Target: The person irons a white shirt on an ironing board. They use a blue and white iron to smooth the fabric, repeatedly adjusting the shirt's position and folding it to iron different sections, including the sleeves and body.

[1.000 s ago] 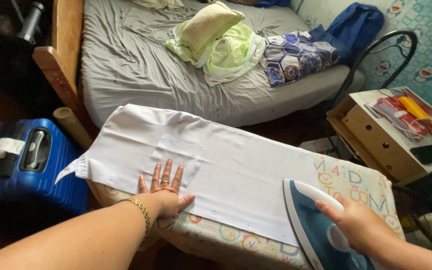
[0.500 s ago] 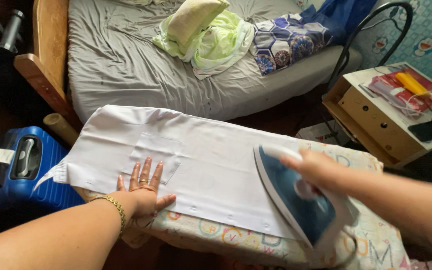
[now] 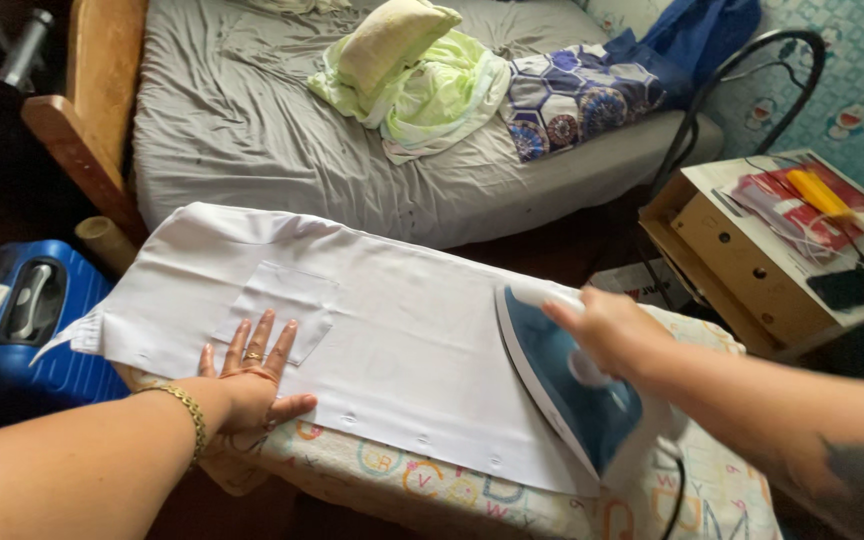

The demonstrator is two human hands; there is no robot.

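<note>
Blue iron point(image 3: 577, 400), handle hidden under right hand point(image 3: 607, 325)

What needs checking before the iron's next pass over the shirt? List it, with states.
1. Left hand flat on the white shirt, pinning it: ok.
2. Left hand apart from the iron: ok.
3. Right hand gripping the iron's handle: ok.
4. Shirt lying smooth across the ironing board, pocket flat: ok.
5. Cord trailing off the near side, free of snags: cannot tell.
6. Iron hot enough: cannot tell.
</note>
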